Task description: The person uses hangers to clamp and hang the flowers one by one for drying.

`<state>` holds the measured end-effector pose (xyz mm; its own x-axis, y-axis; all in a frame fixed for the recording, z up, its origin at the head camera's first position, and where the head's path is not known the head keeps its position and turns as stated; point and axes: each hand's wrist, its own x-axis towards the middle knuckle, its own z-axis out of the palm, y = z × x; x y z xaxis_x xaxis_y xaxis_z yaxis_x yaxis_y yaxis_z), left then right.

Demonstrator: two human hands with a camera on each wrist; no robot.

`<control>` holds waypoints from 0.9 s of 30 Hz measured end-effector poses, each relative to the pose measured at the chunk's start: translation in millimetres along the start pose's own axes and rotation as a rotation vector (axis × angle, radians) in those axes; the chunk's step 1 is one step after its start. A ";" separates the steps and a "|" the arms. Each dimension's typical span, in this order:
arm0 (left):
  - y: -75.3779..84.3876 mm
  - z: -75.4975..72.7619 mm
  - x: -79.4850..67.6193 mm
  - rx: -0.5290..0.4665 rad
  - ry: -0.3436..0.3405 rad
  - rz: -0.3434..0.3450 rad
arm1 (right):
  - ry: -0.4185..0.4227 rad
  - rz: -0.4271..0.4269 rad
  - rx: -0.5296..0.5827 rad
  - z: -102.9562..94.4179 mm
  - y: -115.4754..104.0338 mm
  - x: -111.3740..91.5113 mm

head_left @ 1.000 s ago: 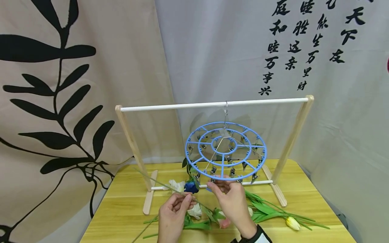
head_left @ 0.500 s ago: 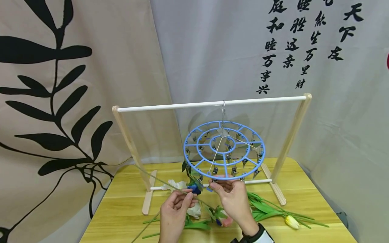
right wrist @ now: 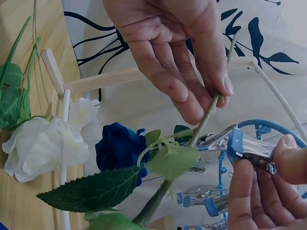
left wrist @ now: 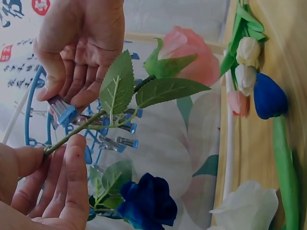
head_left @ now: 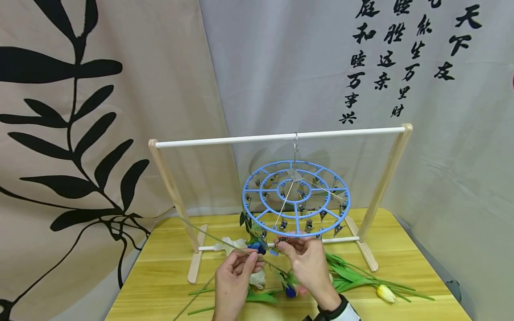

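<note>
My left hand [head_left: 237, 281] pinches the green stem [right wrist: 204, 117] of an artificial pink rose [left wrist: 192, 57] between thumb and fingers. The rose's head points away, below the rack, and is mostly behind my right hand in the head view. My right hand [head_left: 308, 263] pinches a metal clip [right wrist: 247, 146] with blue tips, at the near rim of a round blue hanging rack [head_left: 297, 217]. The clip's tips are close beside the stem; whether they touch it I cannot tell. A blue rose [left wrist: 147, 201] hangs with its leaves at the rack's left side.
A wooden stand with a white top bar [head_left: 241, 140] bears the rack; several other clips [left wrist: 117, 143] dangle from it. On the table [head_left: 152, 267] lie white flowers [right wrist: 36, 148], a blue tulip [left wrist: 270, 96] and a bunch with a yellow tulip [head_left: 386, 294].
My left hand has shifted slightly right with the rose stem, nearer the clip. My right hand stays at the rack's near rim. The head view has moved a little.
</note>
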<state>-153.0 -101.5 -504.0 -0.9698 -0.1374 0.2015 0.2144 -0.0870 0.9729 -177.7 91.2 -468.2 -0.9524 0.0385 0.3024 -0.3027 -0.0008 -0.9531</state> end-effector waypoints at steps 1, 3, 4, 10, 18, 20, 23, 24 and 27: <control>0.5 0.4 0.0 0.001 0.003 -0.010 | 0.001 -0.003 0.003 0.3 -0.4 -0.2; 1.4 1.4 -0.1 0.001 0.006 -0.026 | 0.005 -0.013 0.000 0.9 -0.7 -0.4; 2.2 2.0 -0.1 -0.001 0.008 -0.032 | 0.010 -0.014 -0.004 1.1 -0.6 -0.5; 7.9 7.3 -1.0 -0.023 0.009 -0.015 | 0.031 -0.022 -0.010 2.8 -1.1 -1.0; 11.4 15.4 -1.1 -0.014 0.028 0.011 | 0.016 -0.055 0.014 4.0 1.0 0.3; 10.9 16.9 -1.1 -0.012 0.032 0.023 | 0.015 -0.059 0.014 4.1 1.1 0.4; 9.7 18.9 -1.1 -0.012 0.034 0.045 | 0.021 -0.057 0.017 4.6 1.1 0.1; 9.2 19.5 -1.2 -0.013 0.035 0.053 | 0.023 -0.059 0.017 4.8 1.0 -0.1; 8.2 20.7 -1.5 -0.013 0.040 0.072 | 0.028 -0.064 0.019 5.5 0.5 -0.9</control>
<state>-152.2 -81.6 -494.0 -0.9464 -0.1835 0.2659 0.2852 -0.0881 0.9544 -177.2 85.7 -468.8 -0.9298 0.0667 0.3621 -0.3638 -0.0164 -0.9313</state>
